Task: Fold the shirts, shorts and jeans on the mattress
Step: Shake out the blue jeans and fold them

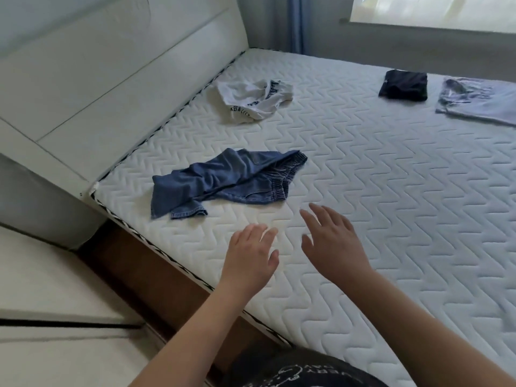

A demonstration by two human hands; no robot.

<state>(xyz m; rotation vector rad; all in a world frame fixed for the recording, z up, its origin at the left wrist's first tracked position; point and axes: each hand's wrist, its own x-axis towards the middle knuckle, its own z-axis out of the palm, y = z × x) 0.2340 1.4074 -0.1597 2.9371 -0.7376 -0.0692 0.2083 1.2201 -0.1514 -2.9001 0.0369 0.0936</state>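
Both hands outstretched, fingers spread and holding nothing: left hand [251, 255], right hand [332, 244], over white quilted mattress [391, 219]. Just beyond the fingertips, crumpled blue denim jeans [223, 181], unfolded. Further past them, rumpled white shirt with dark lettering [254, 100]. Far off to the right, folded dark garment [403, 85] beside flat pale blue shirt [477, 100].

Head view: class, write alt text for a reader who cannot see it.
Two open hands, left hand and right hand, reach over a white quilted mattress toward crumpled blue jeans. Farther off lie a rumpled white shirt, a folded dark garment and a pale blue garment.
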